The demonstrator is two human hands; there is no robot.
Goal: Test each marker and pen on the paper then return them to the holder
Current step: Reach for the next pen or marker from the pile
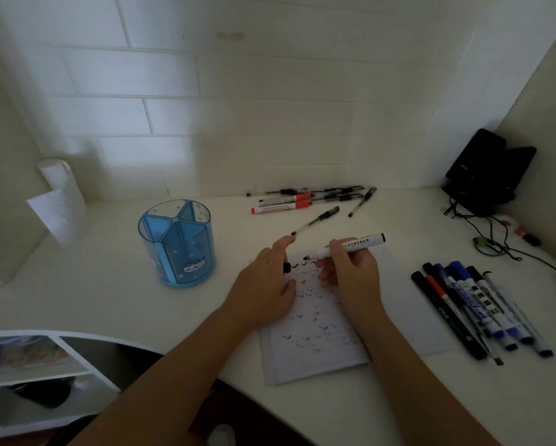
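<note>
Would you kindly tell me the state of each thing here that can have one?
White paper sheet: flat, covered in tick marks.
White-barrelled black marker: uncapped, tip on the sheet, gripped by right hand.
Black cap: off, held in left hand.
Blue plastic pen holder: upright, empty.
Black and blue markers at right: capped, lying flat.

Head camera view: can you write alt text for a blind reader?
A person's right hand touches an uncapped marker to check-marked paper while the left hand pinches a black cap. A blue holder stands left; pens lie behind, markers right.
</note>
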